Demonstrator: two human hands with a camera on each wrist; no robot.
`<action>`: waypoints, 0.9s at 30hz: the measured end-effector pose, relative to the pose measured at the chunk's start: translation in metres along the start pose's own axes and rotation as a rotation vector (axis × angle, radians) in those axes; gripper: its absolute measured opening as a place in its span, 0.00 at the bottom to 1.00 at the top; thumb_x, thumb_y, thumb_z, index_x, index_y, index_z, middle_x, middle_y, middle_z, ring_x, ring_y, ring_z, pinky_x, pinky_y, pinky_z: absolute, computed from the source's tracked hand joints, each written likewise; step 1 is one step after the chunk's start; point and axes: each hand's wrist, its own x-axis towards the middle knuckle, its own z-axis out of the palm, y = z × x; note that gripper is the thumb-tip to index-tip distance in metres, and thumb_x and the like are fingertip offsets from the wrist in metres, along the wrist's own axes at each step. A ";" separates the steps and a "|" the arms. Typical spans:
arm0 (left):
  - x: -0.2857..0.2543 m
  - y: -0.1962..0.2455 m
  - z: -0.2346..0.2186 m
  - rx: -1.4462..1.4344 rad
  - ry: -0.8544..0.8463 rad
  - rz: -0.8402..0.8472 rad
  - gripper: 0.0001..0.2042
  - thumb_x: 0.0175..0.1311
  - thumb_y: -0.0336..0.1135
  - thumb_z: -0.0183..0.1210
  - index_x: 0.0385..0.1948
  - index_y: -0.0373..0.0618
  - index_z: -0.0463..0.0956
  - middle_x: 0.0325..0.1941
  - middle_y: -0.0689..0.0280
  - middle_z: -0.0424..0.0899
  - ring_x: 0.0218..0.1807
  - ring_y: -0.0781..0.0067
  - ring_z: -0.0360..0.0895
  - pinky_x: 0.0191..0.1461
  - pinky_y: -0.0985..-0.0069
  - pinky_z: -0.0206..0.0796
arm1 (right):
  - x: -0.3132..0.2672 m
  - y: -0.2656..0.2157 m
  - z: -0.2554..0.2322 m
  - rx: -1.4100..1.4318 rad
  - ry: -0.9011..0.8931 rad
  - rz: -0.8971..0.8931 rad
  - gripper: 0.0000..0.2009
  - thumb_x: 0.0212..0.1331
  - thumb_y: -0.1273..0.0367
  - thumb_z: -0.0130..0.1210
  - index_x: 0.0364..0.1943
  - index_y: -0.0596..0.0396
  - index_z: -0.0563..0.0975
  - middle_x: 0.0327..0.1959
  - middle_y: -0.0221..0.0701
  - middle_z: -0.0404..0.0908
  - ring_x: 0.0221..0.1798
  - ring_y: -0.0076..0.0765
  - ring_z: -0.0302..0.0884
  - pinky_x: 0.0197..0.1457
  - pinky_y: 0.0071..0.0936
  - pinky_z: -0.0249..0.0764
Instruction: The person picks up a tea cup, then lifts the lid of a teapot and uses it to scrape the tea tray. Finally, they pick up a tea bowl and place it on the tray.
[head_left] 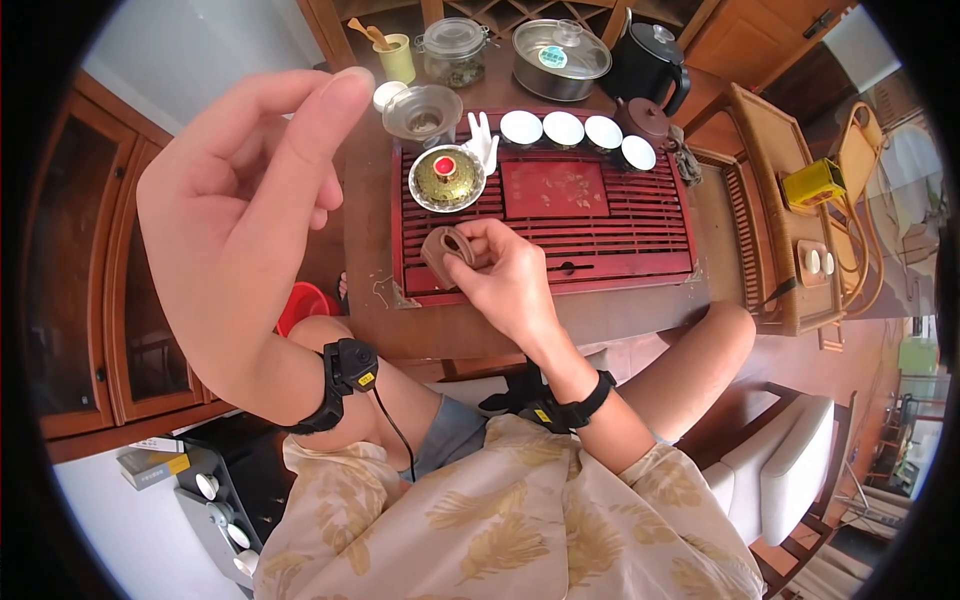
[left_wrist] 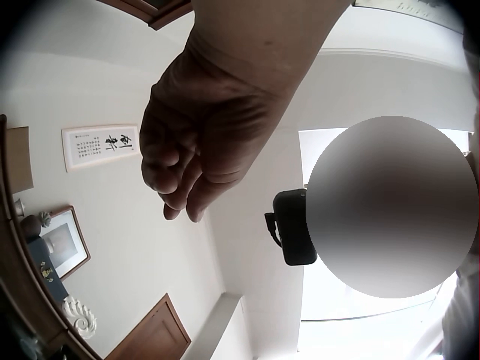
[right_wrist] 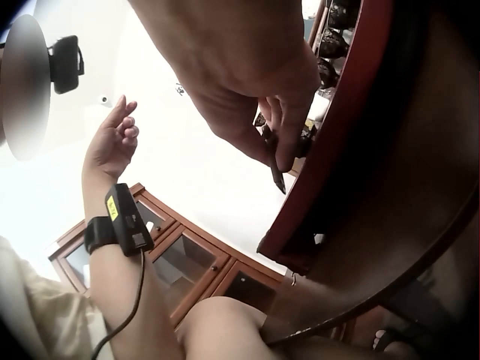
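Observation:
My right hand (head_left: 510,285) pinches a brown ring-shaped piece (head_left: 437,262) at the front left edge of the red slatted tea tray (head_left: 640,235). In the right wrist view, the right hand (right_wrist: 247,90) has the dark piece (right_wrist: 277,176) at its fingertips beside the tray. Behind it on the tray stand a lidded bowl (head_left: 447,185) with a red knob and a white hand-shaped figure (head_left: 482,142). Raised close to the head camera, my left hand (head_left: 245,190) has loosely curled fingers and holds nothing visible. The left wrist view shows this hand (left_wrist: 210,135) against the wall.
Four white cups (head_left: 563,129) line the tray's back beside a dark brown teapot (head_left: 642,118). Behind are a glass strainer bowl (head_left: 422,113), a lidded jar (head_left: 452,60), a steel pot (head_left: 562,75) and a black kettle (head_left: 650,65). A wicker cart (head_left: 775,190) stands at right.

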 end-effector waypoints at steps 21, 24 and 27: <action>0.001 -0.001 -0.001 -0.004 -0.020 -0.016 0.11 0.78 0.37 0.68 0.49 0.38 0.90 0.26 0.73 0.83 0.26 0.88 0.73 0.31 0.85 0.59 | 0.020 0.017 -0.034 -0.035 0.203 -0.047 0.12 0.63 0.69 0.73 0.43 0.60 0.83 0.32 0.38 0.91 0.34 0.31 0.89 0.43 0.30 0.84; 0.001 -0.002 -0.002 0.029 0.004 -0.016 0.11 0.79 0.37 0.68 0.49 0.38 0.90 0.26 0.74 0.83 0.26 0.89 0.73 0.31 0.85 0.58 | 0.024 0.025 -0.035 -0.023 0.251 -0.059 0.12 0.61 0.69 0.73 0.42 0.60 0.83 0.31 0.39 0.91 0.34 0.34 0.90 0.43 0.33 0.85; 0.001 -0.004 -0.004 0.033 0.012 0.001 0.11 0.79 0.38 0.67 0.48 0.39 0.90 0.26 0.74 0.84 0.26 0.90 0.73 0.30 0.86 0.57 | 0.028 0.028 -0.064 -0.121 0.306 -0.010 0.12 0.60 0.69 0.73 0.42 0.60 0.83 0.33 0.38 0.92 0.35 0.33 0.90 0.43 0.33 0.86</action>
